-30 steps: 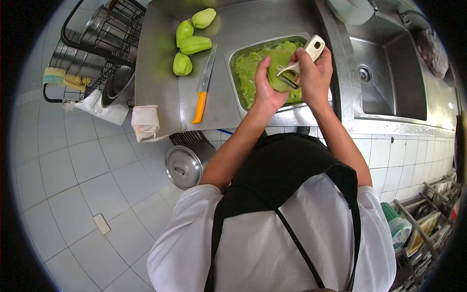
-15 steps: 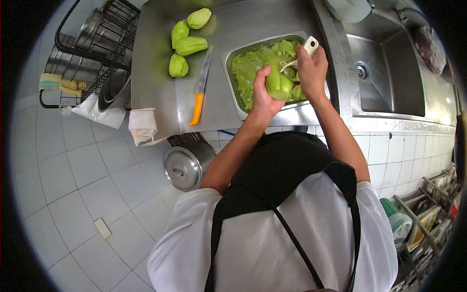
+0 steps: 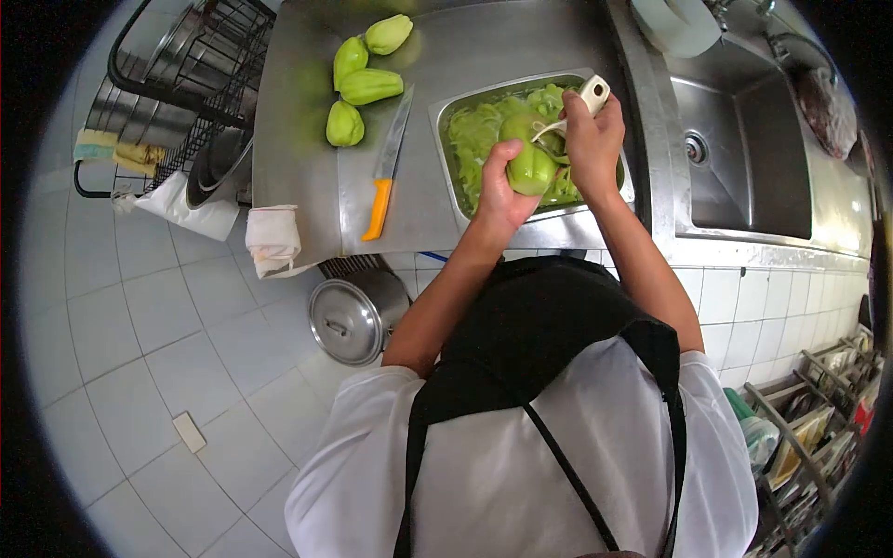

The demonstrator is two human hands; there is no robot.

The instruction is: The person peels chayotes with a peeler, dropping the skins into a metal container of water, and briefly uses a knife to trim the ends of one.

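Observation:
My left hand (image 3: 504,186) grips a green chayote (image 3: 531,172) from below and the left, its thumb along the near side. In my right hand (image 3: 595,149) is a peeler (image 3: 595,90) with a cream handle, its head lying against the chayote's upper right side. Both hands are above a rectangular metal pan (image 3: 444,177). Pale green peels (image 3: 473,138) fill much of the pan under the chayote. The fingers of my right hand partly hide the peeler's middle.
Several whole chayotes (image 3: 370,86) lie on the steel counter (image 3: 302,177), left of a knife (image 3: 381,191) with an orange handle. A folded cloth (image 3: 273,240) hangs at the counter's front corner. The sink (image 3: 744,158) is to the right; a lidded pot (image 3: 346,321) stands below.
The chayote and my left hand have shifted slightly within the pan area, and the peeler's head stays at the chayote's side. The whole view has moved a little.

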